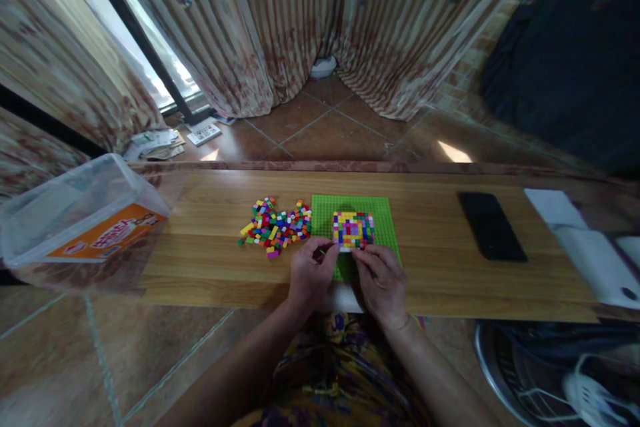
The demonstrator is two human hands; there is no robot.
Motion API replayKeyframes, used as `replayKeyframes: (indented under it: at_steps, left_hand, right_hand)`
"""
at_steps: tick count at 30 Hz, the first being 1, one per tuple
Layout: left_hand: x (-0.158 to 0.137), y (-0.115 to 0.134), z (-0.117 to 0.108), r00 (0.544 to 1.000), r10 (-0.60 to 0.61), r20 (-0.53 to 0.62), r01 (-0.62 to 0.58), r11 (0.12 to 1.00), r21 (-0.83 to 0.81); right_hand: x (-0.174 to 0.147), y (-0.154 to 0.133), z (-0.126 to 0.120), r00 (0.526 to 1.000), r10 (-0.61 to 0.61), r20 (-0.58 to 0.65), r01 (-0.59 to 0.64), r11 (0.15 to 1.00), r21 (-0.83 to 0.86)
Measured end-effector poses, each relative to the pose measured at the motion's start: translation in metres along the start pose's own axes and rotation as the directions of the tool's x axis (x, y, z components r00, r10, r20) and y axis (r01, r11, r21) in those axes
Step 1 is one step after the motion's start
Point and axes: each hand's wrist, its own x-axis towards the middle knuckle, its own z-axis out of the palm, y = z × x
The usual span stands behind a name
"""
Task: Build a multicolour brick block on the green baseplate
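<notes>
A mosaic-like panel of small colourful toy bricks (353, 229) sits over the green studded baseplate (385, 213), with a white strip along its near edge. At the panel's near left corner, my left hand (313, 271) is closed, thumb and forefinger pinched together. My right hand (383, 280) is also closed, its fingertips at the near edge towards the right corner. Any single brick between the fingers is too small to make out. Left of the baseplate lies a loose pile of toy bricks (280, 225) in many colours.
On the wooden tabletop (210, 273), a clear plastic box (90, 213) with an orange label stands at the far left. A black phone-like slab (491, 225) lies to the right, with white flat objects (600, 253) beyond it. Patterned curtains (290, 27) hang behind.
</notes>
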Motion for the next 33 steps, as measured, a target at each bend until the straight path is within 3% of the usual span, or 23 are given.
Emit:
replayKeyframes:
  at_steps: [8,11,13,15,17,19,26,33]
  left_hand:
    - [0.002,-0.007,-0.005,0.999,0.001,0.043,0.002,0.997,-0.072]
    - [-0.001,-0.005,-0.013,0.994,0.113,0.002,-0.112,0.991,0.068]
    - [-0.006,0.0,-0.018,0.959,0.282,0.04,-0.283,0.925,0.254]
    - [-0.012,0.005,-0.018,0.893,0.414,0.177,-0.45,0.797,0.403]
    - [-0.019,0.009,-0.014,0.823,0.46,0.333,-0.568,0.673,0.474]
    - [-0.025,0.009,-0.007,0.782,0.443,0.438,-0.622,0.583,0.522]
    - [-0.035,-0.002,0.007,0.789,0.365,0.494,-0.612,0.404,0.68]
    - [-0.035,-0.01,0.009,0.788,0.368,0.493,-0.611,0.38,0.694]
  right_hand:
    - [-0.003,-0.003,-0.007,1.0,0.003,-0.002,-0.003,0.999,0.039]
    - [-0.005,-0.005,-0.016,0.997,0.062,-0.048,-0.058,0.995,0.081]
    - [-0.005,-0.002,-0.02,0.989,0.117,-0.094,-0.109,0.99,0.087]
    - [-0.003,0.002,-0.023,0.977,0.172,-0.127,-0.162,0.983,0.085]
    - [0.0,0.008,-0.024,0.968,0.21,-0.137,-0.202,0.977,0.073]
    - [0.002,0.013,-0.023,0.965,0.226,-0.135,-0.219,0.974,0.061]
    - [0.001,0.014,-0.015,0.965,0.245,-0.091,-0.237,0.968,0.085]
    - [0.005,0.01,-0.014,0.963,0.245,-0.109,-0.237,0.968,0.084]
